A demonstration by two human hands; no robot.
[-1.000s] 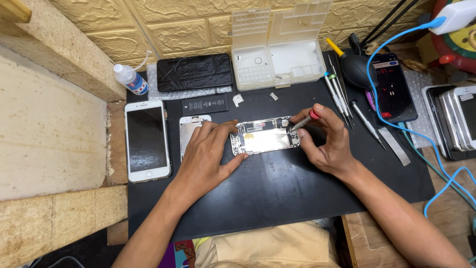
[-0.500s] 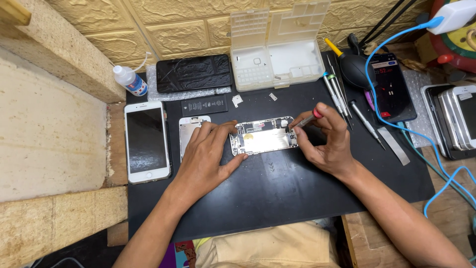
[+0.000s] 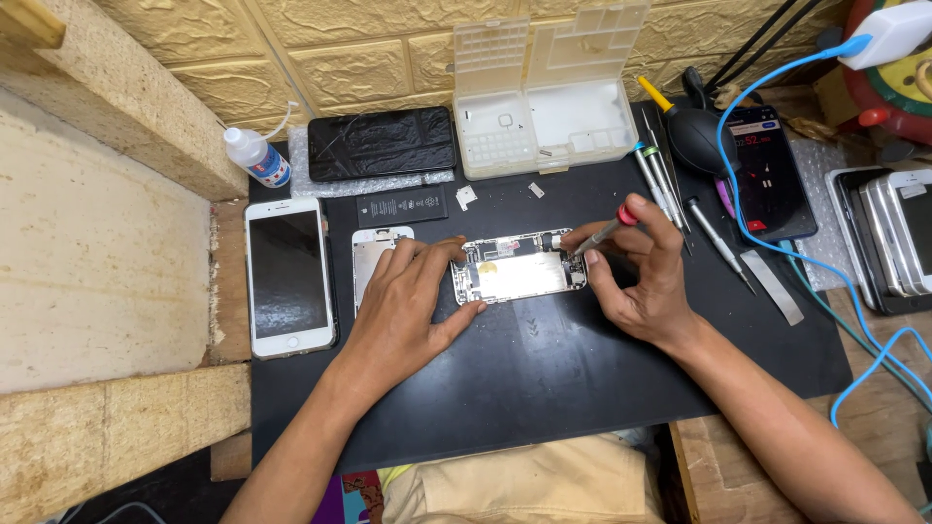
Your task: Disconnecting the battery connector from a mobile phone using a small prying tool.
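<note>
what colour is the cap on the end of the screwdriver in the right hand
Red. The screwdriver in the right hand has a red end cap, clearest in the head view.
</note>
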